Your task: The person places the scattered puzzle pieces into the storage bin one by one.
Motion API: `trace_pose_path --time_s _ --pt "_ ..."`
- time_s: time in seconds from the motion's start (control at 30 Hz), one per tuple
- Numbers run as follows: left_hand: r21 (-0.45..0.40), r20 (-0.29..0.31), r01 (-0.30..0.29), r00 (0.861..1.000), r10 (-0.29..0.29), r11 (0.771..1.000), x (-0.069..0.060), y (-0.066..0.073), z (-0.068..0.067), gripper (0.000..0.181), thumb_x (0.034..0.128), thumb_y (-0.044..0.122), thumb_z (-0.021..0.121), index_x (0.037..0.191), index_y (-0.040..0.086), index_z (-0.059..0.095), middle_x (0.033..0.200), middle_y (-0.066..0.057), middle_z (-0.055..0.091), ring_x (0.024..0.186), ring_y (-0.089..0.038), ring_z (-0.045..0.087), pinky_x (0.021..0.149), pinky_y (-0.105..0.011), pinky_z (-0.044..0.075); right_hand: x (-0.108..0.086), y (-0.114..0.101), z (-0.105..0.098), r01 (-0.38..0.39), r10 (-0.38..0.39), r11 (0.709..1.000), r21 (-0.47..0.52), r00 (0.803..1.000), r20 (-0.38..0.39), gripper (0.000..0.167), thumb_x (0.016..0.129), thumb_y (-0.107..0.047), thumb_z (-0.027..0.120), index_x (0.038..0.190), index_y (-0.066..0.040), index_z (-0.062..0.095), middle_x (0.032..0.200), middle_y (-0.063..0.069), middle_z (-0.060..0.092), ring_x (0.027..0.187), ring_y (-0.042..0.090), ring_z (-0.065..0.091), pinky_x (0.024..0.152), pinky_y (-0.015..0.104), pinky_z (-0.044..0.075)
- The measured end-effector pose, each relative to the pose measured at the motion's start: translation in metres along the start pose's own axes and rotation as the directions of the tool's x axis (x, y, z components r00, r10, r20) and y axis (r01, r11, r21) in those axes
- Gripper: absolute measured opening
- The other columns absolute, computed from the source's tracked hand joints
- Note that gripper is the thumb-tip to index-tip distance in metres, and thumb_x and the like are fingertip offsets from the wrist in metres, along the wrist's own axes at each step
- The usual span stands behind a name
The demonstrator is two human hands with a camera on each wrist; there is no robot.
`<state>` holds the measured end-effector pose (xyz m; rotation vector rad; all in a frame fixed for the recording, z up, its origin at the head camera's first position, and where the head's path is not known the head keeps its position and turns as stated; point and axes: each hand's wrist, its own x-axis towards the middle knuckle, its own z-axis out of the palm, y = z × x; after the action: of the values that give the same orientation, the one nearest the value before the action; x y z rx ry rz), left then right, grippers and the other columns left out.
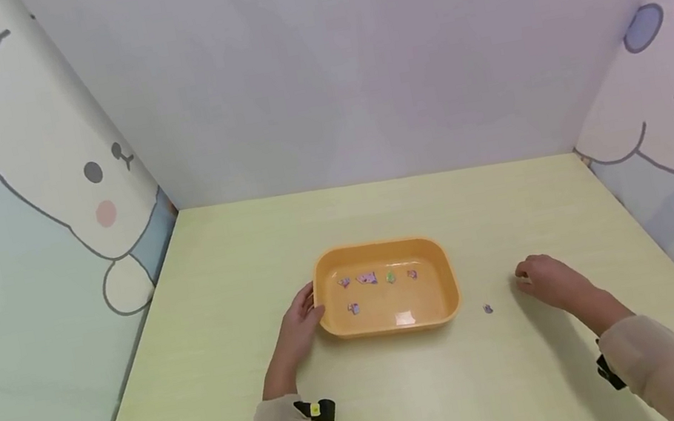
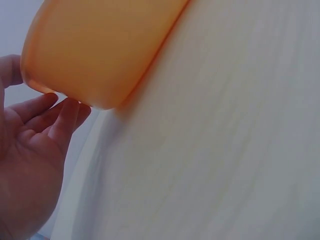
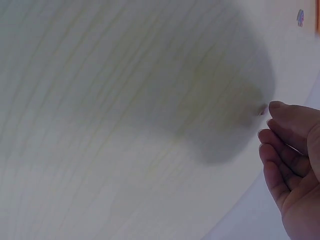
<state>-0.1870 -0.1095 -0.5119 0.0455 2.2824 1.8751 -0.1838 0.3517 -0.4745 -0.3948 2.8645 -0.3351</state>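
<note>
My left hand (image 1: pixel 295 329) grips the left end of an orange plastic tray (image 1: pixel 391 327), its thumb at the rim. In the left wrist view, the fingertips meet the tray's outer wall (image 2: pixel 100 55). Inside lie several tiny cut-out pieces, mostly purple, among them a wider one (image 1: pixel 367 278) and a green one (image 1: pixel 390 277). My right hand (image 1: pixel 553 281) is low over the table, right of the tray, fingers loosely bent. Just beyond its thumb tip, a tiny dark piece (image 3: pixel 262 110) shows in the right wrist view; whether they touch is unclear.
Another small purple piece (image 1: pixel 487 309) lies on the pale yellow-green table (image 1: pixel 411 400) between the tray and my right hand. A plain wall (image 1: pixel 329 91) stands behind the table, and cartoon-printed panels (image 1: pixel 40 217) flank it.
</note>
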Motion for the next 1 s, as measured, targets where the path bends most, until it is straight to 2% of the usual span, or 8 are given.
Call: trace_pose_path --time_s 0.2,0.47,0.77,1.0 --pt "0.027 -0.011 -0.005 1.0 0.005 1.0 -0.0014 0.0006 0.0005 0.054 0.0998 0.011 0.052 0.15 0.004 0.034 0.149 -0.017 0.039 0.135 -0.033 0.039 0.107 -0.044 0.037 0.0017 0.0018 0.0029 -0.02 0.02 1.0 0.023 1.0 0.01 0.011 0.089 -0.002 0.064 0.091 0.008 0.065 0.081 0.011 0.06 0.074 0.026 0.057 0.069 0.045 0.052" --pt "0.023 -0.015 -0.011 1.0 0.011 1.0 0.0005 -0.0046 0.0003 0.053 0.0997 0.013 0.053 0.149 0.007 0.037 0.149 -0.013 0.041 0.135 -0.03 0.04 0.107 -0.042 0.038 0.001 0.0029 0.0077 0.018 -0.017 1.0 0.007 0.999 -0.036 0.006 0.087 0.0 0.064 0.084 0.004 0.064 0.074 0.005 0.056 0.066 0.019 0.049 0.061 0.038 0.047" --pt "0.02 -0.005 -0.037 0.999 0.038 0.999 0.0 -0.0062 0.0009 0.052 0.1001 0.012 0.053 0.149 0.005 0.036 0.149 -0.015 0.04 0.135 -0.031 0.04 0.107 -0.043 0.038 -0.0001 0.0018 0.0093 0.015 -0.016 1.0 -0.017 0.999 -0.05 0.007 0.087 0.002 0.064 0.08 0.001 0.063 0.072 0.004 0.054 0.065 0.018 0.047 0.059 0.037 0.046" --pt "0.021 -0.009 -0.03 1.0 0.03 0.999 -0.0004 -0.0024 0.0013 0.052 0.0999 0.012 0.053 0.149 0.005 0.036 0.149 -0.016 0.041 0.135 -0.031 0.04 0.106 -0.043 0.038 0.0004 -0.0035 0.0059 -0.003 0.001 1.0 -0.028 0.998 -0.06 0.009 0.086 0.004 0.062 0.078 0.0 0.062 0.07 0.003 0.054 0.064 0.017 0.046 0.058 0.036 0.046"
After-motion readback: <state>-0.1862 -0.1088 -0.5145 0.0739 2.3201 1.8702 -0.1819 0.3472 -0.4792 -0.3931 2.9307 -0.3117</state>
